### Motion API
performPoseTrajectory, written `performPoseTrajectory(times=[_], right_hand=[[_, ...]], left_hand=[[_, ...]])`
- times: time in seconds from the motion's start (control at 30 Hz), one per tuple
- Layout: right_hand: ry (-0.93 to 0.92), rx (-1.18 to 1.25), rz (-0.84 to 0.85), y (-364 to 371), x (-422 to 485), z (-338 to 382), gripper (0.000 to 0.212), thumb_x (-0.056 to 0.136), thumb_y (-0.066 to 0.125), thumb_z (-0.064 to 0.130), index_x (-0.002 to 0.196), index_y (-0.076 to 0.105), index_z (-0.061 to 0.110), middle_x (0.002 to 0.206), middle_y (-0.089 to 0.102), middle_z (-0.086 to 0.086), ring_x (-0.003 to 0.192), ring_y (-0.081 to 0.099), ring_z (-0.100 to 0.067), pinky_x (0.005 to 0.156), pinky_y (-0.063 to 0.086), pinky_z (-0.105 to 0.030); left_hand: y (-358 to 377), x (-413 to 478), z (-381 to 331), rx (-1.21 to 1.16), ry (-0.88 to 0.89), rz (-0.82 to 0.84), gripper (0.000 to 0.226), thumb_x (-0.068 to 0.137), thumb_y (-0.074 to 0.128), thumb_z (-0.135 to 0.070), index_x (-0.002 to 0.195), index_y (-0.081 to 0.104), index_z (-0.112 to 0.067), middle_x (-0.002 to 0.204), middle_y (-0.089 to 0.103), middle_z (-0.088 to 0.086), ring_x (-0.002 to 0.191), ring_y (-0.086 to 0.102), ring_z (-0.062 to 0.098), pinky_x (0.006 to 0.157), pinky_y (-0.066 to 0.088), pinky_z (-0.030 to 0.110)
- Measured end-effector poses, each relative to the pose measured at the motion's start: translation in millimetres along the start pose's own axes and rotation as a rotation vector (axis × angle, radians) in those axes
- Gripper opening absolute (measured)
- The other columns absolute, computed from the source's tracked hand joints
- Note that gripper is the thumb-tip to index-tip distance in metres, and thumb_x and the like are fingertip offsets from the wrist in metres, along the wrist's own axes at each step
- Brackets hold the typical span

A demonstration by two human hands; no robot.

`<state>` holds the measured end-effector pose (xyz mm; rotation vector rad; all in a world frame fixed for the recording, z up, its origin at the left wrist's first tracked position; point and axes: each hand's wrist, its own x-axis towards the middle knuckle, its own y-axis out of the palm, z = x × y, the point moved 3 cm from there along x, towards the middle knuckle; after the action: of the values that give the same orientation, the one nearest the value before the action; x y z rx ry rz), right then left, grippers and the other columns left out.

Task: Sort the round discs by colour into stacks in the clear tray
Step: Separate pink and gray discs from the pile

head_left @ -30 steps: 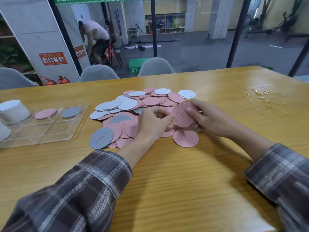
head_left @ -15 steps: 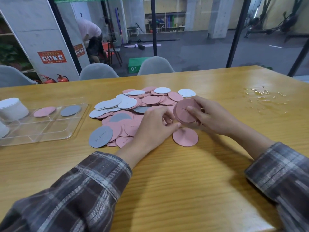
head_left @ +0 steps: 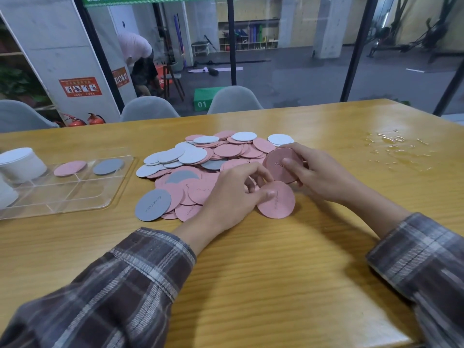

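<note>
Table (head_left: 251, 272) | right hand (head_left: 319, 177) grips pink stack (head_left: 276, 169) | left hand (head_left: 231, 197) pinches lone disc (head_left: 278, 207)

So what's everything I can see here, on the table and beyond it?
Round flat discs: a big pile, pink, white and grey, table centre.
Clear plastic tray: one, left; one pink disc and one grey disc in its far compartments.
White round stacks: two, at the tray's left end.
Wooden table: one, yellow-brown; wet patch far right.
Grey chairs: three, behind the table.
Red fire extinguishers: two, beyond, left.
Left hand: pinches a loose pink disc at the pile's near edge.
Right hand: holds a raised pink disc.
</note>
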<state>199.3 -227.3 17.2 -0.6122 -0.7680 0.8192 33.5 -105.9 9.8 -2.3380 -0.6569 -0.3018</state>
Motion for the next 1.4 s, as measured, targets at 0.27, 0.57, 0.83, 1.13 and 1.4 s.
performPoseTrajectory(times=[0.27,0.57,0.83,1.13,1.4], right_hand=[[0.072,0.222,0.026,-0.7,-1.9,6.8,0.024,0.110,0.043,0.020,0.117,0.062,0.008,0.080,0.059,-0.002,0.062,0.053,-0.012,0.058,0.042,-0.018],[0.062,0.345,0.123,6.5,-5.7,18.7,0.033,0.112,0.034,0.023,0.121,0.065,0.014,0.085,0.057,-0.003,0.062,0.050,-0.008,0.053,0.043,-0.015],[-0.003,0.262,0.150,11.4,-5.3,16.8,0.023,0.109,0.046,0.028,0.121,0.064,0.020,0.089,0.067,-0.007,0.067,0.059,-0.016,0.059,0.048,-0.028],[-0.047,0.198,0.141,10.3,-4.4,13.5,0.017,0.106,0.052,0.027,0.118,0.064,0.021,0.088,0.070,0.001,0.067,0.060,-0.012,0.064,0.048,-0.025],[-0.020,0.049,0.071,7.4,-3.9,8.5,0.025,0.104,0.054,0.031,0.129,0.057,0.033,0.101,0.068,0.021,0.090,0.062,0.001,0.077,0.045,-0.020]], left_hand=[[-5.3,2.1,2.0,-0.141,-0.014,-0.161,0.010,0.088,0.080,-0.009,0.092,0.072,-0.014,0.079,0.071,0.000,0.067,0.068,0.018,0.060,0.057,0.027],[-5.8,2.8,9.7,-0.317,-0.238,-0.249,0.011,0.089,0.079,-0.007,0.093,0.069,-0.004,0.085,0.075,0.017,0.064,0.077,0.026,0.071,0.065,0.049],[-4.0,2.6,7.5,-0.384,-0.320,-0.282,0.012,0.086,0.082,-0.007,0.087,0.071,-0.004,0.076,0.075,0.010,0.065,0.077,0.024,0.058,0.060,0.025],[-5.4,2.1,6.7,-0.413,-0.345,-0.236,0.013,0.086,0.082,-0.007,0.087,0.071,-0.002,0.075,0.076,0.011,0.067,0.078,0.026,0.066,0.065,0.037],[-36.9,0.0,22.8,0.329,0.011,-0.081,0.013,0.086,0.082,-0.027,0.096,0.075,-0.022,0.089,0.066,-0.011,0.079,0.055,-0.006,0.074,0.044,0.016]])
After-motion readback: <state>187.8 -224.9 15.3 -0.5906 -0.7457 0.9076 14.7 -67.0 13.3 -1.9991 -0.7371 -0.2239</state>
